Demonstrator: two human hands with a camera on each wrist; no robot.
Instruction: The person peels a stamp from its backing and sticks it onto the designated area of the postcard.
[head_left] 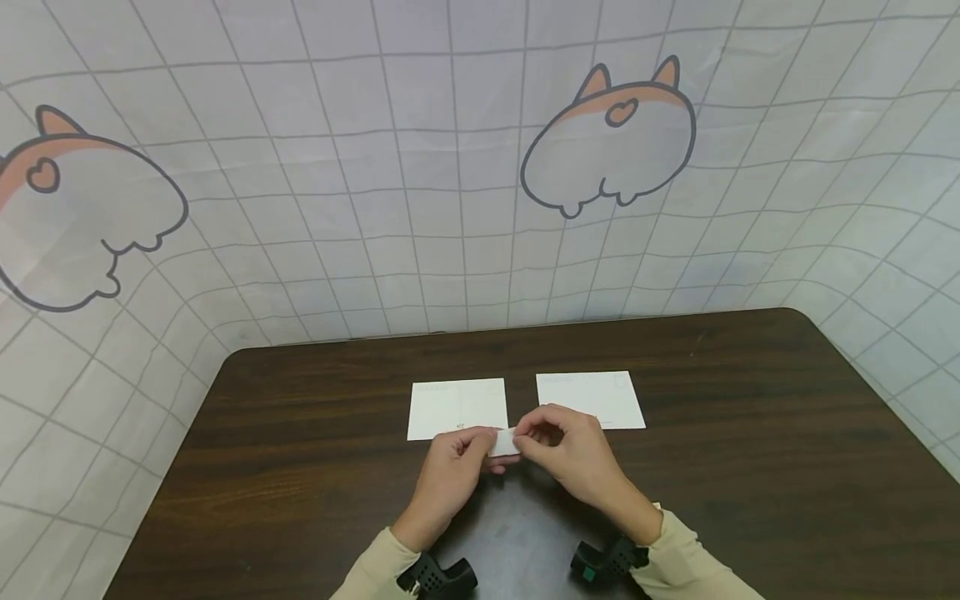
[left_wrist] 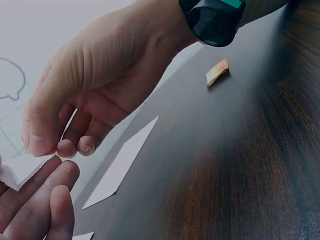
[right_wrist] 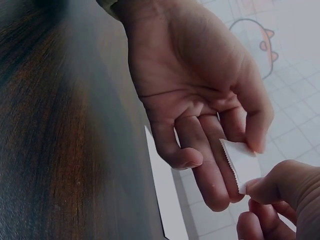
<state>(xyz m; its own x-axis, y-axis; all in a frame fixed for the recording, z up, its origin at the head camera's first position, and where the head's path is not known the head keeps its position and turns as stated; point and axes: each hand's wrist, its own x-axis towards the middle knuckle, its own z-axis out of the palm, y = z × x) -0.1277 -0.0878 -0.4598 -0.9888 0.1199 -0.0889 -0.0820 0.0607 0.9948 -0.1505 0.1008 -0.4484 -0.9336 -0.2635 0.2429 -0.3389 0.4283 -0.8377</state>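
Wrist cameras sit behind left hand and right hand, both pinching a serrated white slip, probably peeling it, next needing steady separation.

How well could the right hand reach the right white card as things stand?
Probably yes: the right white card lies just beyond the right hand, with nothing seen between them. But that hand pinches the small paper, so it would likely need to release that first.

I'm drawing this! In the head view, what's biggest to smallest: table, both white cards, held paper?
1. wood-grain table
2. left white card and right white card: too alike to rank
3. white zigzag-edged paper
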